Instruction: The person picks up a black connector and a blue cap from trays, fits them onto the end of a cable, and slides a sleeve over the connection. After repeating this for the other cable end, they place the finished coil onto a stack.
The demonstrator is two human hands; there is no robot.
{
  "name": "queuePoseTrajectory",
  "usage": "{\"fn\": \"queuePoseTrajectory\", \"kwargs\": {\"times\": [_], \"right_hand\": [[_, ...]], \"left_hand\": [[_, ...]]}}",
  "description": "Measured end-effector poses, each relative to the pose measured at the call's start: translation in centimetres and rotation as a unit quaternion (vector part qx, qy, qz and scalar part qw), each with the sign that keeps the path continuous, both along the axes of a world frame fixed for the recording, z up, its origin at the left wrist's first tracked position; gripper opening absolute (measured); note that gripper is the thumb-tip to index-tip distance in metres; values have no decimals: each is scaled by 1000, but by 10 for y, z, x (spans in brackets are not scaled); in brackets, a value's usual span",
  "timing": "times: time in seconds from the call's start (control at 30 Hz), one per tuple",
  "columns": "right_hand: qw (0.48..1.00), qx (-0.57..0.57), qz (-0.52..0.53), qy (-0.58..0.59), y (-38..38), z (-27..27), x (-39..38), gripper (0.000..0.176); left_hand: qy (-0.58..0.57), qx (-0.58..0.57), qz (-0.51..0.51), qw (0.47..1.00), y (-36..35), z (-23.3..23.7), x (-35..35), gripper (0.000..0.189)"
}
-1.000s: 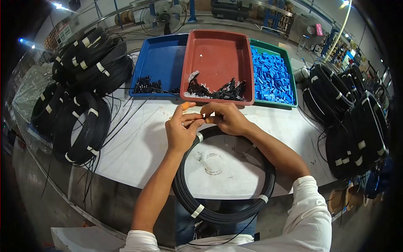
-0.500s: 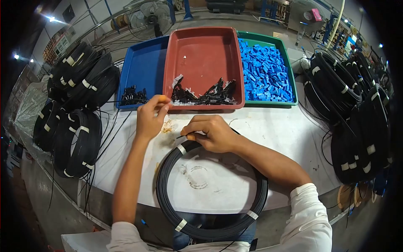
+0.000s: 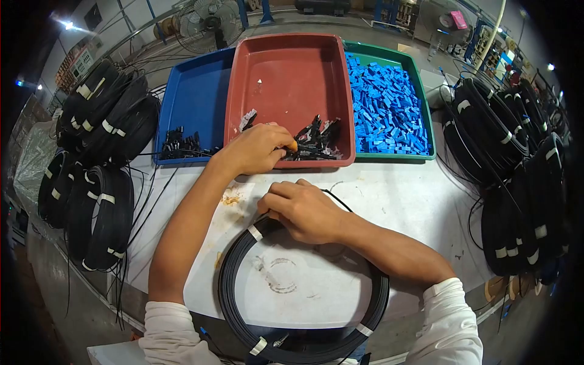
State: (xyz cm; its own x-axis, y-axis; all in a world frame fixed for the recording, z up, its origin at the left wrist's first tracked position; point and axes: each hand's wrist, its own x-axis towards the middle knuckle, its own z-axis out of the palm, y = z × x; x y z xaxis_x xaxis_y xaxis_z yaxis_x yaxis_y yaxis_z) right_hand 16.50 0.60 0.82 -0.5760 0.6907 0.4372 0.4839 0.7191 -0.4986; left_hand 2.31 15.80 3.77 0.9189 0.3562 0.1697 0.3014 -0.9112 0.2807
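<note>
My left hand (image 3: 258, 148) reaches into the red tray (image 3: 291, 61), fingers closed among the small black parts (image 3: 313, 143) heaped at its near edge. Whether it holds one I cannot tell. My right hand (image 3: 301, 210) rests on the white table, fingers curled on the thin black cable end at the top of a black cable coil (image 3: 240, 304). The coil lies flat in front of me, bound with white tape bands.
A blue tray (image 3: 201, 91) with a few black parts lies left of the red one; a green tray (image 3: 389, 100) full of blue pieces lies right. Stacks of black cable coils (image 3: 97, 134) sit at the left, more coils (image 3: 517, 158) at the right. A fan stands behind.
My left hand left my right hand, moved up past the tray edge and into the red tray's black parts. My right hand stayed on the cable end.
</note>
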Motion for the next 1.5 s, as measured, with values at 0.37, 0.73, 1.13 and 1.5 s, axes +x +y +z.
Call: {"fn": "queuePoseTrajectory", "kwargs": {"times": [0.37, 0.73, 1.13, 1.5], "right_hand": [[988, -31, -94, -120, -12, -4, -10, 26], [944, -101, -302, -91, -61, -2, -12, 22], [981, -79, -176, -32, -40, -4, 1, 23], [994, -25, -94, -39, -49, -6, 9, 31]], "left_hand": [[-49, 3, 50, 998, -14, -4, -2, 21], [-76, -60, 93, 991, -13, -12, 1, 26], [-13, 31, 47, 998, -18, -6, 51, 28], [-14, 195, 83, 977, 10, 10, 19, 22]]}}
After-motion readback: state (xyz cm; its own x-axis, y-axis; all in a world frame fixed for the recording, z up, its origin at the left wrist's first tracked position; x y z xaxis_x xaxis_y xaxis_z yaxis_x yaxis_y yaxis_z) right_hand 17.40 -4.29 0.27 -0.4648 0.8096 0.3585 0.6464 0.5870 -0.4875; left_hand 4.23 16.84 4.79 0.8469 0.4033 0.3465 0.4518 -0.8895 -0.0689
